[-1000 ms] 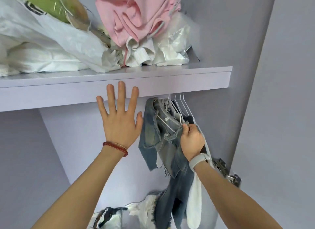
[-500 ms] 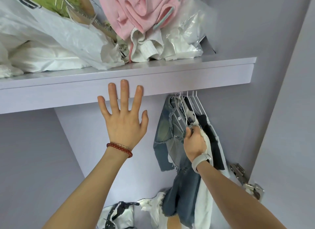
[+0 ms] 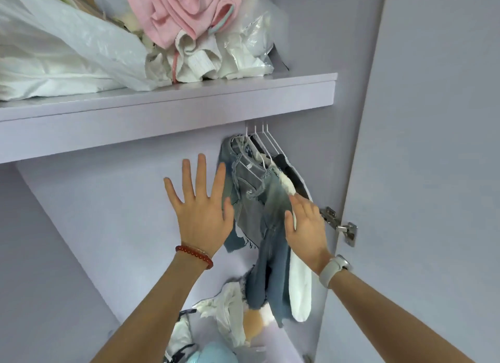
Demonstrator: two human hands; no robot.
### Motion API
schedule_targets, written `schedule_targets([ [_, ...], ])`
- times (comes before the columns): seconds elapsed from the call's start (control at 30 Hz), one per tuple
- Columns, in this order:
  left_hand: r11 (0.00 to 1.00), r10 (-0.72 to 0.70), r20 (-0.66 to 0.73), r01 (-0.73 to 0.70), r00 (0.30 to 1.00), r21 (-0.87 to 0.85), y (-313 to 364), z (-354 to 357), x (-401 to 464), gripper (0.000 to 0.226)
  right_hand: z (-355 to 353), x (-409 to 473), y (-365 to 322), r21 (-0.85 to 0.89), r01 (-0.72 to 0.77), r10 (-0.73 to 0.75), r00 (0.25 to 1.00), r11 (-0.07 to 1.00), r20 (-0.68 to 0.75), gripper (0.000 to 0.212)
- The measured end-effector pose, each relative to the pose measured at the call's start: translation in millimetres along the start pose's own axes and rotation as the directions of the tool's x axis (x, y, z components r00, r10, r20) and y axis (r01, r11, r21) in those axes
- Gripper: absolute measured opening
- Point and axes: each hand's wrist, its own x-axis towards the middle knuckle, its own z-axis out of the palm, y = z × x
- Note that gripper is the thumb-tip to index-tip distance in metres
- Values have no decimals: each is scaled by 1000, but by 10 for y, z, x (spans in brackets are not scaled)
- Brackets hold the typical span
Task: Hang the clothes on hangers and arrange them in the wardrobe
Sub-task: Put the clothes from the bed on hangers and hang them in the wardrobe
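Note:
Several white wire hangers (image 3: pixel 261 143) hang under the lilac shelf (image 3: pixel 167 111) at the wardrobe's right end. They carry frayed blue denim pieces (image 3: pixel 253 195), a white garment (image 3: pixel 299 289) and something dark behind. My right hand (image 3: pixel 305 224), with a pale watch on the wrist, is held with straight fingers against the right side of the hanging denim and grips nothing. My left hand (image 3: pixel 200 203), fingers spread, is raised just left of the denim with a red bead bracelet on the wrist.
On the shelf lie a pink garment (image 3: pixel 189 11), white clothes and plastic bags (image 3: pixel 81 46). A pile of white and light-blue clothes (image 3: pixel 224 322) lies on the wardrobe floor. A metal door hinge (image 3: pixel 341 224) sticks out at the right, beside the open door (image 3: pixel 433 173).
My right hand has let go of the hanger and garment top and dropped lower with fingers straightened. The left hand has come down from the shelf edge. The view has shifted.

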Motion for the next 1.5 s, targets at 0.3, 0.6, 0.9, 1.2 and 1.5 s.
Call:
schedule_targets([
  [0.3, 909, 206, 564, 57, 799, -413, 858, -107, -1684, 45, -550, -2173, 492, -177, -349, 350, 936, 920, -27, 42],
  [0.6, 569, 720, 488, -18, 494, -822, 2463, -780, -2932, 43, -1549, -4347, 800, -302, -819, 770, 566, 487, -293, 45],
  [0.9, 6, 996, -6, -133, 91, -991, 3805, -2249, -4071, 44, -2274, -6322, 311, -38, -999, 782, 26, 2, -622, 44],
  [1.2, -407, 865, -327, -149, -382, -901, 4419, -4225, -5620, 48, -2569, -8492, -485, 275, -864, 602, -494, -422, -628, 45],
  [1.5, -705, 570, -477, -101, -669, -702, 4549, -5701, -7301, 51, -2452, -10578, -1155, 430, -568, 385, -810, -701, -441, 51],
])
